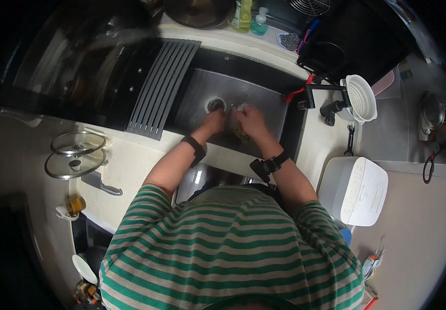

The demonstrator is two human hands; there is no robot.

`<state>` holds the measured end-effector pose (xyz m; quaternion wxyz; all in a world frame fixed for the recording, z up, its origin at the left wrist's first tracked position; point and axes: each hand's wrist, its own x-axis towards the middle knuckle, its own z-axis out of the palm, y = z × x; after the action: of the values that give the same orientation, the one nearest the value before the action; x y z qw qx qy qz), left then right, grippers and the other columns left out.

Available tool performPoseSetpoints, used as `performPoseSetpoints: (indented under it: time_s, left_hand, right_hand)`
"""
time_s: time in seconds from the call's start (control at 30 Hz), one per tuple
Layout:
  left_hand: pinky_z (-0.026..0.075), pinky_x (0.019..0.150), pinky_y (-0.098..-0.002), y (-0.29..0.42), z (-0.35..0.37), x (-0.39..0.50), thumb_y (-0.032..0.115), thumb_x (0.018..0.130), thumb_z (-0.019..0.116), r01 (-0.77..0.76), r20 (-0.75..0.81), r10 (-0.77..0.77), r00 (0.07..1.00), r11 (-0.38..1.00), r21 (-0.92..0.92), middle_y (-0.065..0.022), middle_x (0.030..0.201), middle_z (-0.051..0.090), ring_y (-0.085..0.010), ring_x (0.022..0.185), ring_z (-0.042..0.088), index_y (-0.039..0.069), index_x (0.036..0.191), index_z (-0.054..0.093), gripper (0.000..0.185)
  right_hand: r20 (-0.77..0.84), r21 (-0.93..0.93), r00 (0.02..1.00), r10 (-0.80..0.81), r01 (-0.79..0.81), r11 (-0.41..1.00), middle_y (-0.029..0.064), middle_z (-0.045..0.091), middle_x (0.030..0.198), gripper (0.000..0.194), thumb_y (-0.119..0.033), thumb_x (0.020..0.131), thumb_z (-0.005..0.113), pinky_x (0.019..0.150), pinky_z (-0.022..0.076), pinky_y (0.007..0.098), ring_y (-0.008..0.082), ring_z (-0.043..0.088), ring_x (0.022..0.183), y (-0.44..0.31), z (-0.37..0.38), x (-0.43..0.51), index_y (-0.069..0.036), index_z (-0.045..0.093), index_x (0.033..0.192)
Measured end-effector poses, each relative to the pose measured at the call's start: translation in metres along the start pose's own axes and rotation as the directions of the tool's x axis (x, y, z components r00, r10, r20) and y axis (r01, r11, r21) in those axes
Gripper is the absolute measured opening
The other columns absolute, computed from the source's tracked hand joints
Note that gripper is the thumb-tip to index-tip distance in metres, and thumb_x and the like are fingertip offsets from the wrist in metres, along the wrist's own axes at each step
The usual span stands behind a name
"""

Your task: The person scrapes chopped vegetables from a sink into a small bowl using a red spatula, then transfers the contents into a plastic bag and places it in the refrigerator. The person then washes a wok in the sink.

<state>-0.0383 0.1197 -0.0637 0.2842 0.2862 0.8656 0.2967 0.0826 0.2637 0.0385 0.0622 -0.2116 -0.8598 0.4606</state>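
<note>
Both hands work low inside a dark sink with a steel basin [192, 91]. My left hand [214, 122] is at the near edge of a round drain [216, 104] with a pale rim; its fingertips are hidden, so any grip cannot be made out. Beside it, my right hand [252, 121] has bent fingers and is blurred. A small whitish thing [245, 106] shows just beyond its fingers, and a blurred yellowish-brown clump [241, 132] lies below them. Whether the hand holds either is unclear. A dark band circles each wrist.
A grey slatted rack [164, 89] spans the sink's left side. Right of the basin stand a black faucet [329, 110] and a white colander [359, 99]. A white appliance [354, 190] sits nearer. A knife [102, 184] and glass lids [76, 157] are at left, soap bottles [259, 23] behind.
</note>
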Motion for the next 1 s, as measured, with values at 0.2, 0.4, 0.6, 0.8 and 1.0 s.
performPoseSetpoints:
  time_s: [0.2, 0.4, 0.6, 0.8, 1.0]
  left_hand:
    - [0.055, 0.055, -0.035, 0.01, 0.009, 0.004, 0.013, 0.095, 0.063, 0.161, 0.266, -0.057, 0.962, 0.907, -0.388, -0.0119, 0.071, 0.069, -0.0226, 0.064, 0.071, 0.005, 0.123, 0.054, 0.03]
    - [0.057, 0.054, -0.0364, 0.023, 0.001, -0.003, 0.003, 0.094, 0.058, 0.172, 0.278, -0.079, 0.957, 0.929, -0.328, -0.0154, 0.079, 0.069, -0.024, 0.062, 0.071, 0.002, 0.131, 0.047, 0.038]
    - [0.058, 0.067, -0.0429, 0.023, 0.002, 0.012, 0.007, 0.087, 0.063, 0.004, 0.094, 0.012, 0.995, 0.985, -0.17, -0.022, 0.087, 0.072, -0.0372, 0.073, 0.073, 0.003, 0.13, 0.051, 0.045]
    - [0.058, 0.068, -0.0439, 0.02, -0.014, 0.008, 0.011, 0.087, 0.062, 0.219, 0.345, -0.097, 0.933, 0.917, -0.334, -0.0213, 0.076, 0.071, -0.0378, 0.074, 0.073, 0.0, 0.132, 0.052, 0.047]
    - [0.053, 0.053, -0.0379, 0.028, -0.021, 0.009, 0.011, 0.096, 0.058, -0.042, 0.134, 0.068, 0.989, 0.981, -0.187, -0.0128, 0.073, 0.069, -0.0218, 0.06, 0.07, 0.004, 0.144, 0.042, 0.051]
  right_hand:
    - [-0.049, 0.095, 0.998, 0.03, -0.025, 0.995, 0.0183, 0.07, 0.084, 0.024, -0.027, 0.088, 0.066, 0.072, 0.052, 0.0441, 0.0376, 0.068, 0.081, -0.018, -0.018, -0.015, -0.003, 0.07, 0.09]
    - [-0.208, 0.058, 0.978, -0.035, 0.048, 0.997, 0.0222, 0.067, 0.084, 0.024, -0.026, 0.087, 0.066, 0.073, 0.0516, 0.0463, 0.0417, 0.066, 0.082, -0.044, -0.05, -0.022, -0.002, 0.066, 0.091]
    - [-0.213, -0.141, 0.966, -0.147, 0.118, 0.983, 0.0237, 0.065, 0.082, 0.024, -0.023, 0.086, 0.065, 0.072, 0.0494, 0.0497, 0.0438, 0.063, 0.08, -0.063, -0.066, -0.034, 0.0, 0.065, 0.092]
    - [-0.251, -0.013, 0.968, -0.008, 0.005, 1.0, 0.0257, 0.061, 0.086, 0.028, -0.023, 0.087, 0.061, 0.072, 0.0473, 0.0471, 0.0424, 0.062, 0.081, -0.067, -0.092, -0.034, 0.004, 0.061, 0.093]
    - [-0.154, -0.029, 0.982, -0.109, 0.106, 0.994, 0.0231, 0.057, 0.073, 0.025, -0.021, 0.087, 0.061, 0.068, 0.0464, 0.0441, 0.04, 0.06, 0.071, -0.097, -0.107, -0.028, 0.004, 0.059, 0.086]
